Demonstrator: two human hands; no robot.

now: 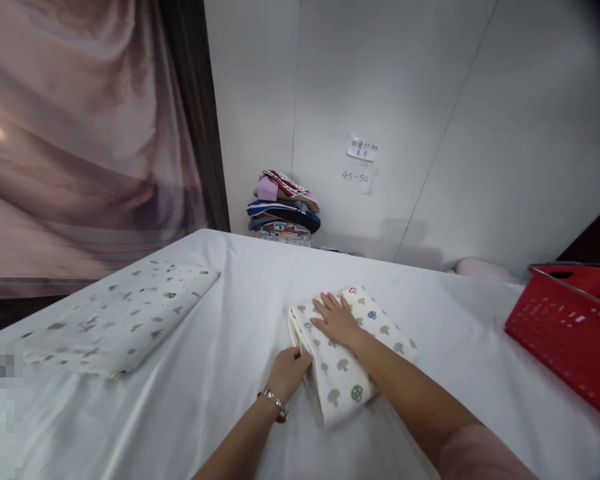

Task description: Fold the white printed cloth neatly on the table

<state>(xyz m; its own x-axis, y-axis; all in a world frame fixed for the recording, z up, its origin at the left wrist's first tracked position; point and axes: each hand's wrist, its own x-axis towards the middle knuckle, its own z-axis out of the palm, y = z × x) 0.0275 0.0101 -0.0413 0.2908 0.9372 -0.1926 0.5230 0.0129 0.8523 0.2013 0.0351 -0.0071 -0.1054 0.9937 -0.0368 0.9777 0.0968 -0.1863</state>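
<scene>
A folded white cloth with coloured mushroom prints lies on the white-covered table in front of me. My right hand rests flat on top of its far left part, fingers stretched out. My left hand is at the cloth's left edge with fingers curled around the folded edge; a bracelet is on that wrist.
A second folded white cloth with grey prints lies at the left of the table. A red plastic basket stands at the right edge. A pile of folded clothes sits against the white wall behind, under paper labels. A curtain hangs at left.
</scene>
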